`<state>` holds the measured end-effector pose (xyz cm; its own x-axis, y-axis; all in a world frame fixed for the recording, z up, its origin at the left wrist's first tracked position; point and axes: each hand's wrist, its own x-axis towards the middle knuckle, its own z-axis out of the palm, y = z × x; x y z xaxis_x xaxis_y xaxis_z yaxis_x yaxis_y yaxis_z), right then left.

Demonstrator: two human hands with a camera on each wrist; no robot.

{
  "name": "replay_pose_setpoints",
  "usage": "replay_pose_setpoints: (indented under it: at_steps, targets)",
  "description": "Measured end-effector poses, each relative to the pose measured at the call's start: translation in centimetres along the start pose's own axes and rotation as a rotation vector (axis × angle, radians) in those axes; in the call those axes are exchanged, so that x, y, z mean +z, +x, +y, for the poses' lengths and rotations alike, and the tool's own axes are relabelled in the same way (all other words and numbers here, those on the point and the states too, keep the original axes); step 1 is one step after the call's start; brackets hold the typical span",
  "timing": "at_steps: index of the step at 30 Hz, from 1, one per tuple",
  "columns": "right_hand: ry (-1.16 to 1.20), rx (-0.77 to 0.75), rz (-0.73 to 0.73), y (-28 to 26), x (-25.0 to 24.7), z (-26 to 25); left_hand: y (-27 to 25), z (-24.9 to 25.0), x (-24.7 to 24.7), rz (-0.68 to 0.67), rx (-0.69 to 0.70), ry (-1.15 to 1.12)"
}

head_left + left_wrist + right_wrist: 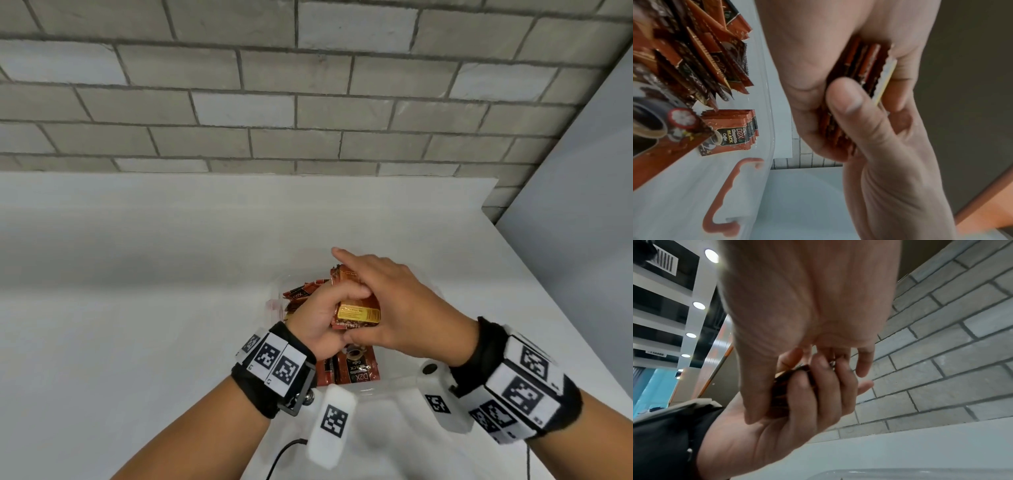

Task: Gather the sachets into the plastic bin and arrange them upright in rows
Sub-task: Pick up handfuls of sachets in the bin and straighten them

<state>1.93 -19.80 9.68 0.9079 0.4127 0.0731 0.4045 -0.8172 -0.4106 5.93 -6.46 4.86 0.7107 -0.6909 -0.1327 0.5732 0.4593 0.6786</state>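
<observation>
left hand [323,317]: fingers grip the sachet stack [358,310].
right hand [387,301]: fingers pinch it too.
plastic bin [764,91]: below; open bench [137,274] left and far.

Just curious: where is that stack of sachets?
In the head view, the stack of sachets is gripped between left hand and right hand, above the plastic bin.

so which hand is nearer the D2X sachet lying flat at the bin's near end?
Left. The left hand holds the stack just above the D2X sachet; the right hand sits farther right, fingers over the stack.
</observation>
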Motion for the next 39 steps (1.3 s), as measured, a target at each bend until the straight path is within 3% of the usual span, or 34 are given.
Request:
replay_pose_setpoints:
  at_steps: [6,15,19,24,28,31,33,34,36,39]
  targets:
    - [-0.077,-0.014,0.016,0.2,-0.1,0.2,0.1,0.2,-0.2,-0.051,0.048,0.036]
    - [-0.14,0.02,0.022,0.9,0.7,0.8,0.3,-0.2,-0.8,0.05,0.013,0.007]
    - [0.033,0.063,-0.031,0.8,0.9,1.2,0.4,-0.7,-1.4,0.096,0.013,0.058]
    - [0.328,0.214,0.189,0.1,0.0,2.6,0.0,-0.5,-2.0,0.084,-0.007,0.063]
    - [0.489,0.296,0.197,-0.2,-0.2,3.5,-0.1,-0.5,-2.1,0.054,-0.029,0.082]
    - [0.519,0.276,0.386,-0.2,-0.9,3.5,-0.1,-0.5,-2.2,0.105,-0.044,0.068]
    - [0.418,0.191,0.53,-0.3,-1.3,3.2,0.0,-0.5,-2.3,0.133,-0.034,0.015]
    - [0.347,0.132,0.535,-0.4,-1.2,2.9,0.1,-0.5,-2.4,0.142,-0.024,-0.019]
    - [0.218,0.021,0.42,-0.8,-0.3,2.7,0.1,-0.4,-2.3,0.139,0.002,-0.065]
    - [0.189,0.009,0.211,-1.4,1.2,3.0,0.2,0.0,-2.2,0.141,0.02,-0.062]
